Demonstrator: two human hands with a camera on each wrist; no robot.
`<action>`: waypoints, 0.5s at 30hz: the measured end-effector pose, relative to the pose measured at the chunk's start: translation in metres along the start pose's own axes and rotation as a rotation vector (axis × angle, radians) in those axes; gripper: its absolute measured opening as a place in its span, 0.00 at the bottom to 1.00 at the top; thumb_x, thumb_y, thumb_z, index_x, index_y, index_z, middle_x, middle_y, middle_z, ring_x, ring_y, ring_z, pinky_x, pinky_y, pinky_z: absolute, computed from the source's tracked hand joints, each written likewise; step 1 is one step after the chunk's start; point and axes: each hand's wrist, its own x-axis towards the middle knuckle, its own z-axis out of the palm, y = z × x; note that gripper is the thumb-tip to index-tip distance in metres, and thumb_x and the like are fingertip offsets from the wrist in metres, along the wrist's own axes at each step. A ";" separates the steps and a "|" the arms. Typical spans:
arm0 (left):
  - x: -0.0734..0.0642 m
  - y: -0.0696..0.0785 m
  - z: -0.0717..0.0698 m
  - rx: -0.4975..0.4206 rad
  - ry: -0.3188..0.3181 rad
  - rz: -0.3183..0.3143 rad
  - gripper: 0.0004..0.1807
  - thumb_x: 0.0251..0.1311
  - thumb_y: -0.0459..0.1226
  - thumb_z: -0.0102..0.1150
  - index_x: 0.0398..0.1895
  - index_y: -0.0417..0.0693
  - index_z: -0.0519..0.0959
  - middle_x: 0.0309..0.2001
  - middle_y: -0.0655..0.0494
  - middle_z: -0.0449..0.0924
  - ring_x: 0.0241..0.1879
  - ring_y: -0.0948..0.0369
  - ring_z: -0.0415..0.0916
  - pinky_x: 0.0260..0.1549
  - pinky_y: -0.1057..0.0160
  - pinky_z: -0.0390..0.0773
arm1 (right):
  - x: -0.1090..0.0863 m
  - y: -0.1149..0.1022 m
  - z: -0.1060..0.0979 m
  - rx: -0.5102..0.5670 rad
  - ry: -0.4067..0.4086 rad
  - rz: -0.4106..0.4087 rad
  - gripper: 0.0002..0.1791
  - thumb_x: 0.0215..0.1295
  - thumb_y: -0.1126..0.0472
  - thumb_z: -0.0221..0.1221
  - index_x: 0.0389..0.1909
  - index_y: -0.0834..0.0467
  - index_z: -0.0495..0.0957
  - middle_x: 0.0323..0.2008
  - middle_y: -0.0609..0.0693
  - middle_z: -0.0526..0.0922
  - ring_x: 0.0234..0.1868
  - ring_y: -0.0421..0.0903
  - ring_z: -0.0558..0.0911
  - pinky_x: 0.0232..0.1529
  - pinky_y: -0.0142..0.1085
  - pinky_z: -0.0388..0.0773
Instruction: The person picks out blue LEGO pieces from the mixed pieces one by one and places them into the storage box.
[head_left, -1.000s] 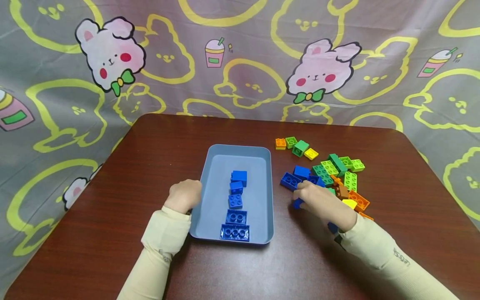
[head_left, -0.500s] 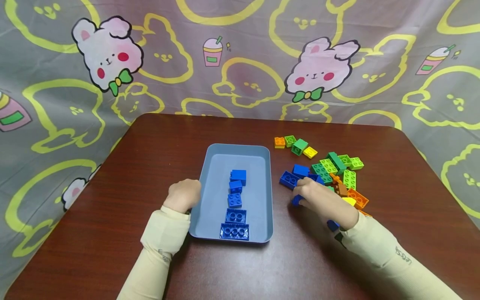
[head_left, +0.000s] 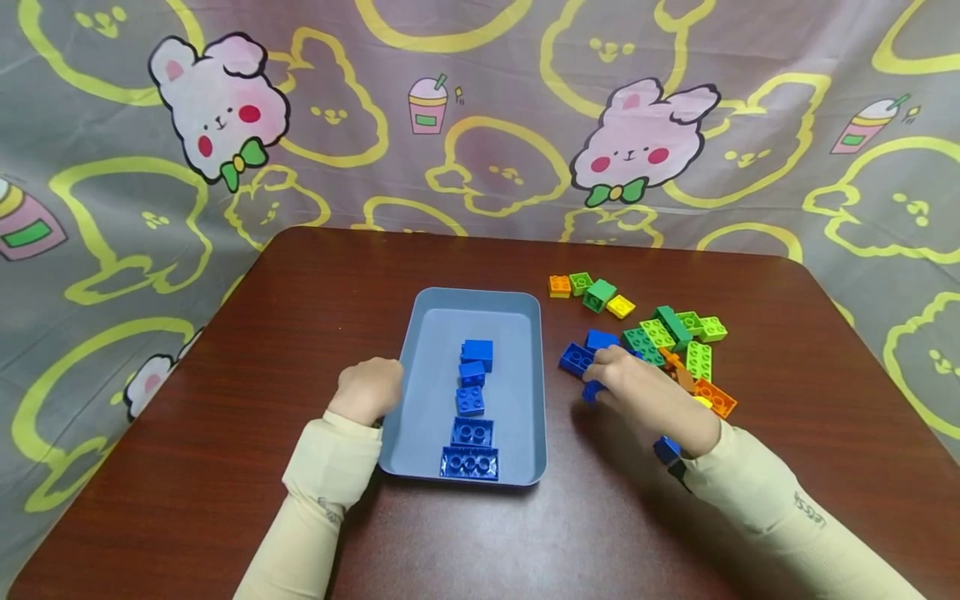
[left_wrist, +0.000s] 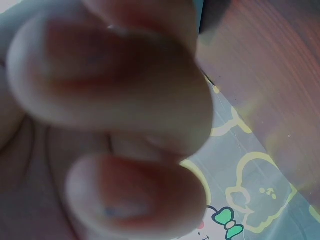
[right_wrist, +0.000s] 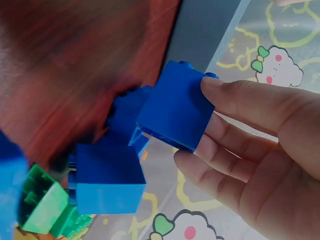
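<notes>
My right hand (head_left: pixel 645 400) pinches a blue toy building brick (right_wrist: pixel 177 105) between thumb and fingertips. In the head view only part of that brick shows below the fingers. More blue bricks lie close by, among them a two-stud-wide block (right_wrist: pixel 107 177) and an upturned one (head_left: pixel 575 358). My left hand (head_left: pixel 369 390) is at the left rim of a grey-blue tray (head_left: pixel 517 367), its fingers curled (left_wrist: pixel 110 100) and seemingly gripping that rim; the contact itself is hidden. Inside the tray, several blue bricks (head_left: pixel 470 402) form a rough column.
A mixed pile of green bricks (head_left: pixel 699 362), orange bricks (head_left: pixel 716 397) and other colours spreads right of the tray, partly under my right hand. A short row with a yellow brick (head_left: pixel 620 306) lies farther back. A patterned curtain (head_left: pixel 495 167) hangs behind the brown table (head_left: pixel 337 275).
My right hand has shifted slightly up and left with the blue brick. My left hand, the tray and the bricks in it stay in place.
</notes>
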 end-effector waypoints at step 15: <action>0.000 0.000 0.001 -0.006 -0.008 -0.014 0.13 0.59 0.30 0.41 0.23 0.42 0.76 0.23 0.48 0.73 0.24 0.56 0.71 0.24 0.52 0.71 | 0.020 -0.009 -0.016 0.054 0.078 0.014 0.13 0.44 0.71 0.67 0.34 0.63 0.80 0.28 0.50 0.72 0.32 0.45 0.71 0.30 0.34 0.74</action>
